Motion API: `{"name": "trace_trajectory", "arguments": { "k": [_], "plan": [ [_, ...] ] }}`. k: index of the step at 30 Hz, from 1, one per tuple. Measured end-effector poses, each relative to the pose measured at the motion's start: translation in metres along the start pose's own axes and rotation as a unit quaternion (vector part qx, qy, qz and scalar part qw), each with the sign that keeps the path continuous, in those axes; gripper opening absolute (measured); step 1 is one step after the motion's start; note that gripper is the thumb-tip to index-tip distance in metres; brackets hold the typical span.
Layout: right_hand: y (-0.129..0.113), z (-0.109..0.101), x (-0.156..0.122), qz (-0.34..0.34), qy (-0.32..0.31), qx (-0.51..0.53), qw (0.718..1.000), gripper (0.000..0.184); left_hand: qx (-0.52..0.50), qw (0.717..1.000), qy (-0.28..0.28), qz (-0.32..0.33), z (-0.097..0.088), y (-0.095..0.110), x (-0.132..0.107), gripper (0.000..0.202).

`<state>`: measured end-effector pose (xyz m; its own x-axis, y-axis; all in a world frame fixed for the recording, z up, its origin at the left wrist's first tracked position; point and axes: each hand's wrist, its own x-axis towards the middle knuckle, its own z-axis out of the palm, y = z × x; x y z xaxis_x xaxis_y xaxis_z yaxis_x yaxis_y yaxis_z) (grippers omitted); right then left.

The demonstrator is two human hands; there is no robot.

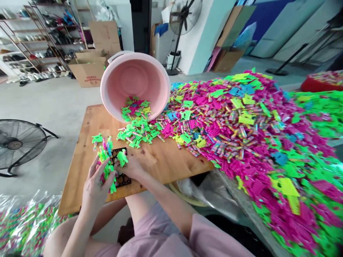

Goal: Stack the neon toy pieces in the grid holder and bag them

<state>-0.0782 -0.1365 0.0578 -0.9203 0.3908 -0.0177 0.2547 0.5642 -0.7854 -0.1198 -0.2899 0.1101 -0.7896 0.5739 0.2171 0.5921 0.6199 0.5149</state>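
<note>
My left hand (94, 184) curls around a cluster of small plastic toy pieces (106, 160) in green, yellow, pink and blue, at the left part of the wooden board. Beside this cluster lies a black tray with round holes (123, 180), partly covered by my hands. My right hand (131, 167) reaches over the tray, its fingers closed at a bright green plastic piece (122, 158); its fingertips are partly hidden. One more green piece (97, 138) rests on the board just beyond the cluster.
A pink tub (107, 89) lies tipped towards me, green pieces (139, 132) spilling from it onto the wooden board (160, 160). To the right rises a large heap of coloured pieces and small wrapped tubes (230, 117). A floor fan (16, 142) and filled clear bags (29, 225) are at left.
</note>
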Motion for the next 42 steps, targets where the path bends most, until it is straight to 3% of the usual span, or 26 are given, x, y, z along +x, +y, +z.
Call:
{"name": "trace_trajectory", "arguments": {
  "k": [5,10,14,17,21,28,31,33,34,36,37,38,42],
  "plan": [
    [-0.008,0.002,0.012,-0.033,-0.05,-0.129,0.99,0.015,0.008,1.0,-0.005,-0.002,0.003,0.0,0.001,0.045],
    [-0.011,-0.006,0.008,-0.141,-0.116,-0.211,0.96,0.017,0.032,0.999,-0.023,0.002,0.0,0.004,0.003,0.051],
    [-0.001,-0.002,0.002,-0.16,-0.075,-0.207,0.962,0.019,0.055,0.997,-0.057,0.019,0.0,-0.001,0.003,0.049],
    [0.006,0.003,0.001,-0.172,-0.056,-0.203,0.962,0.019,0.066,0.997,-0.033,0.022,0.003,-0.005,0.005,0.046],
    [0.006,0.002,0.004,-0.17,-0.064,-0.207,0.961,0.023,0.063,0.996,-0.042,0.055,0.004,-0.006,0.008,0.049],
    [-0.005,0.012,0.002,-0.179,-0.024,-0.224,0.958,0.011,0.098,0.993,-0.014,0.06,0.005,0.004,0.005,0.049],
    [0.006,-0.002,0.001,-0.197,-0.039,-0.205,0.958,0.013,0.078,0.995,-0.011,0.061,0.006,-0.003,0.002,0.05],
    [0.022,-0.029,0.002,-0.169,0.008,-0.188,0.968,0.018,0.056,0.996,-0.008,0.064,0.006,-0.01,0.0,0.05],
    [0.032,-0.046,0.003,-0.122,0.063,-0.187,0.973,0.019,0.046,0.997,-0.013,0.068,0.005,-0.014,0.001,0.051],
    [0.053,-0.079,0.006,0.075,0.177,-0.226,0.955,0.024,0.035,0.996,-0.033,0.08,0.001,-0.02,0.004,0.054],
    [0.063,-0.092,0.009,0.145,0.193,-0.248,0.938,0.027,0.034,0.995,-0.042,0.085,-0.001,-0.022,0.007,0.056],
    [0.071,-0.102,0.011,0.17,0.194,-0.251,0.933,0.03,0.034,0.994,-0.046,0.088,-0.004,-0.023,0.011,0.058],
    [0.087,-0.111,0.011,0.202,0.174,-0.247,0.931,0.034,0.037,0.997,-0.024,0.071,-0.011,-0.021,0.026,0.063]
  ]
}}
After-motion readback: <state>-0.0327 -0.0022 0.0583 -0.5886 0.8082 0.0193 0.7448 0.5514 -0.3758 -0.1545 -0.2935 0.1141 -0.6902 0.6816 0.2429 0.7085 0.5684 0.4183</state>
